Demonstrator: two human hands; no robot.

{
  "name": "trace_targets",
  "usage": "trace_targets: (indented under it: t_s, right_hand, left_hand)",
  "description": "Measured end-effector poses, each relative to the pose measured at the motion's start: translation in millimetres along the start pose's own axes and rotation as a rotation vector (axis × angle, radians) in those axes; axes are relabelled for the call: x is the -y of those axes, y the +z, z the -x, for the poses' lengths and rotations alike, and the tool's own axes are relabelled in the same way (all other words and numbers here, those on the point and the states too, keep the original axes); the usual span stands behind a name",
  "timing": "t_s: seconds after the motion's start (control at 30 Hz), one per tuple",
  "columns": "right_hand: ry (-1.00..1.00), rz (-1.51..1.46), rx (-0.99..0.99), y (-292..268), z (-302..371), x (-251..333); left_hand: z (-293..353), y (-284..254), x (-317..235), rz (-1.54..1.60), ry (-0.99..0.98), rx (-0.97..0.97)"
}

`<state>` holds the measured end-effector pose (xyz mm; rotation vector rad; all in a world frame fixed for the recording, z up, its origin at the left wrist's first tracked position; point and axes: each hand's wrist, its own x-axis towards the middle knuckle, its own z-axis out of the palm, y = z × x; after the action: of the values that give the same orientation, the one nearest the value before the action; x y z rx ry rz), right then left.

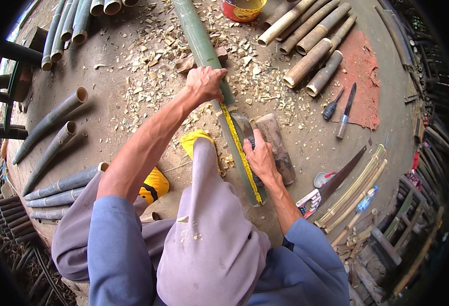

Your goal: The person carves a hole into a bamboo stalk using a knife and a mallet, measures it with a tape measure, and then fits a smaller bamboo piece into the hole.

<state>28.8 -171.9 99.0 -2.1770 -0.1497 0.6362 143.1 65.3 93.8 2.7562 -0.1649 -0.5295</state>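
Observation:
A long green bamboo pole (196, 38) runs from the top of the view down toward me. My left hand (205, 84) is closed over its middle, fingers wrapped on top. Along the pole's near part lies a bright yellow strip with dark speckles (239, 148); I cannot tell what it is. My right hand (260, 155) is closed beside this part, gripping a knife with a broad grey blade (244, 126). The blade lies close against the pole's right side. A short wooden log (276, 148) rests on the ground to the right of this hand.
Bamboo chips (148, 76) litter the ground. Cut bamboo tubes (319, 51) lie at the far right, more tubes (54, 122) at left. A pointed knife (347, 109), a screwdriver-like tool (332, 106), a handsaw (336, 178) and bamboo strips (354, 194) lie right. A bucket (242, 10) stands at the top.

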Motion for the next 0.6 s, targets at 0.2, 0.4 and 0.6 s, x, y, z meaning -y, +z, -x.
trace_targets:
  t_s: [0.2,0.4,0.6]
  right_hand:
    - [0.014,0.0,0.014,-1.9,0.3,2.6]
    - [-0.007,0.021,0.004,-2.6,0.2,5.2]
    - [-0.006,0.032,-0.002,-1.2,-0.4,1.2]
  left_hand:
    - [0.4,0.4,0.1,0.005,0.008,-0.012]
    - [0.6,1.8,1.3,0.005,0.01,-0.021]
    - [0.1,3.0,2.8,0.005,0.026,-0.032]
